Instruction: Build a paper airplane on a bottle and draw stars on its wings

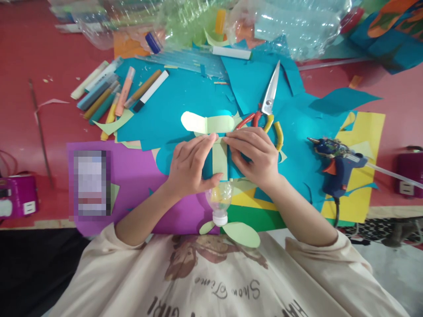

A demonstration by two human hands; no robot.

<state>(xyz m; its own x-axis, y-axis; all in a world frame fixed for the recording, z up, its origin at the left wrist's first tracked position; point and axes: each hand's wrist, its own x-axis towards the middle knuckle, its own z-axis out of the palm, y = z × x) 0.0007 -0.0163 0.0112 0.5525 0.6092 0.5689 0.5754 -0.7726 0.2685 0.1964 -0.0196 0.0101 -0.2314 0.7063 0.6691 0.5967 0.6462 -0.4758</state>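
Observation:
A small clear plastic bottle (220, 199) lies between my hands with its white cap (220, 219) towards me. Blue paper wraps its body, and a pale green paper strip (220, 159) runs lengthwise over the wrap. Beyond the strip sticks out a pale green paper piece (219, 124) with rounded ends. My left hand (192, 163) grips the bottle from the left, its thumb near the strip's lower end. My right hand (255, 154) is closed on the right side, fingertips pressing at the strip's upper end. Pale green paper ovals (243, 234) lie by the cap.
Open scissors (270, 94) lie just beyond my right hand. A blue glue gun (340, 167) rests at right on yellow paper (373, 145). Several markers (125, 92) lie at upper left, a blurred-out phone (90, 182) on purple paper (139, 176). Plastic bottles (291, 26) crowd the back.

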